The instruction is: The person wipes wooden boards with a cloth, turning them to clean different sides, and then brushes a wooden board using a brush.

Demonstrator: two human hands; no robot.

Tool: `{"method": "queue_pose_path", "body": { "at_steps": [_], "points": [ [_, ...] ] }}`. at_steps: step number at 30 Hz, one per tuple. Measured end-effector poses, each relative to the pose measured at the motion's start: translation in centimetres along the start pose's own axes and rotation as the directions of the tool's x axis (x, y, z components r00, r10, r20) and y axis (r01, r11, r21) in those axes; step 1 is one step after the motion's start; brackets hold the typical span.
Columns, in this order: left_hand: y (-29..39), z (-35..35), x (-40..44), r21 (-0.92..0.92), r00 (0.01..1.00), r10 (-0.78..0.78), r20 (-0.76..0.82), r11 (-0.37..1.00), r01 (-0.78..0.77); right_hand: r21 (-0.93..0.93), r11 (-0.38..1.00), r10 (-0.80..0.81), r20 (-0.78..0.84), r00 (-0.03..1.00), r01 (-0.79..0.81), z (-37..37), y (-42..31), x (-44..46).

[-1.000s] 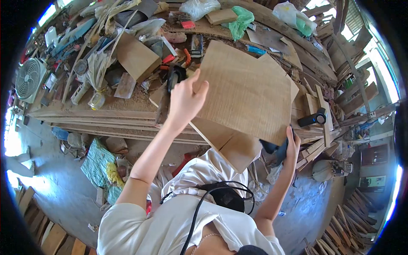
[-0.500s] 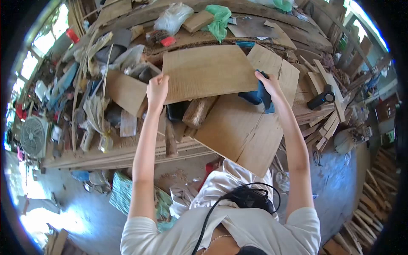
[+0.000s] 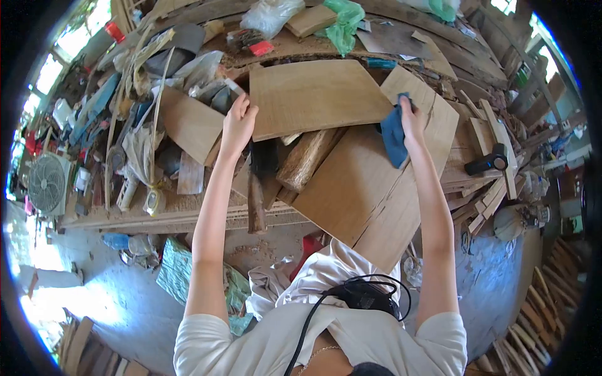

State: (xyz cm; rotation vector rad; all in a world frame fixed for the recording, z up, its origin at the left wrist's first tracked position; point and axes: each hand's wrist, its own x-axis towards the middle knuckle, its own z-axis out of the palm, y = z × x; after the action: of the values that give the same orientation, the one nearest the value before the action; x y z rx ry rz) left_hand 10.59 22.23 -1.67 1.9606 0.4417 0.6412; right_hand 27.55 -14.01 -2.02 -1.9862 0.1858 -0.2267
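Observation:
A flat rectangular wooden board lies across a dark block and a log-like piece of wood. My left hand is at the board's left edge, fingers loosely bent and slightly apart; nothing shows in its grasp. Whether the thumb still brushes the edge is hard to make out. Just off the board's right end, my right hand is closed on a blue cloth that hangs below it. Beneath both lies a larger cracked wooden panel, tilted toward me.
Scrap wood, plastic bags and sheets crowd the workbench. A black cylindrical tool rests on wood strips at right. A fan stands at far left. Wood sticks are stacked on the floor at lower right, and a green sack lies below the bench.
My left hand has loosened from the board's left edge. My right hand, with the blue cloth, has come away from the board's right end. The view has shifted slightly.

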Motion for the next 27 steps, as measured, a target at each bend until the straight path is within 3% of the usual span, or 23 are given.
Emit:
{"method": "queue_pose_path", "body": {
  "at_steps": [2, 4, 5, 6, 8, 9, 12, 14, 16, 19, 22, 26, 27],
  "points": [
    [1.7, -2.2, -2.1, 0.032, 0.999, 0.040, -0.023, 0.999, -0.039, -0.162, 0.967, -0.225, -0.159, 0.961, 0.199, -1.3, 0.4, 0.0],
    [2.4, -4.4, -3.9, -0.039, 0.998, 0.064, -0.003, 0.997, -0.064, 0.044, 0.961, -0.267, -0.089, 0.960, 0.271, -2.9, -0.5, -1.0],
    [3.8, -5.9, -5.0, 0.136, 0.996, 0.077, -0.044, 0.988, -0.070, 0.147, 0.945, -0.286, -0.061, 0.956, 0.292, -4.2, -1.5, -2.0],
    [4.0, -6.8, -5.8, 0.185, 0.993, 0.077, -0.087, 0.981, -0.060, 0.067, 0.977, -0.205, 0.016, 0.979, 0.203, -5.5, -2.7, -3.1],
    [4.1, -8.6, -6.8, 0.279, 0.978, 0.087, -0.189, 0.960, -0.031, 0.111, 0.965, -0.243, 0.051, 0.969, 0.236, -6.9, -2.7, -4.0],
    [3.3, -9.2, -6.9, 0.457, 0.965, 0.169, -0.202, 0.887, -0.059, 0.136, 0.964, -0.240, 0.066, 0.969, 0.230, -7.2, -2.9, -4.8],
    [-0.9, -9.5, -7.0, 0.678, 0.897, 0.321, -0.304, 0.734, -0.033, 0.196, 0.952, -0.261, 0.115, 0.959, 0.235, -8.0, -4.6, -8.1],
    [-1.4, -9.7, -7.3, 0.598, 0.926, 0.005, -0.378, 0.764, 0.240, 0.215, 0.953, -0.253, 0.170, 0.952, 0.215, -7.8, -5.1, -10.7],
    [-4.0, -9.7, -6.9, 0.422, 0.900, -0.120, -0.420, 0.852, 0.311, 0.235, 0.961, -0.206, 0.244, 0.948, 0.149, -7.5, -4.4, -12.9],
    [-5.7, -9.8, -5.9, 0.009, 0.855, -0.400, -0.331, 0.904, 0.427, 0.161, 0.978, -0.189, 0.393, 0.900, 0.135, -7.2, -4.1, -16.6],
    [-5.9, -10.8, -5.4, -0.368, 0.870, -0.452, -0.198, 0.857, 0.361, 0.172, 0.968, -0.243, 0.460, 0.854, 0.183, -7.0, -3.5, -19.4],
    [-5.0, -13.3, -4.4, -0.295, 0.857, -0.512, -0.065, 0.830, 0.474, 0.095, 0.968, -0.246, 0.522, 0.816, 0.231, -6.3, -1.9, -19.9],
    [-4.4, -13.1, -4.3, -0.266, 0.865, -0.485, -0.130, 0.857, 0.441, 0.103, 0.972, -0.235, 0.528, 0.816, 0.212, -6.2, -2.2, -20.1]
  ]
}}
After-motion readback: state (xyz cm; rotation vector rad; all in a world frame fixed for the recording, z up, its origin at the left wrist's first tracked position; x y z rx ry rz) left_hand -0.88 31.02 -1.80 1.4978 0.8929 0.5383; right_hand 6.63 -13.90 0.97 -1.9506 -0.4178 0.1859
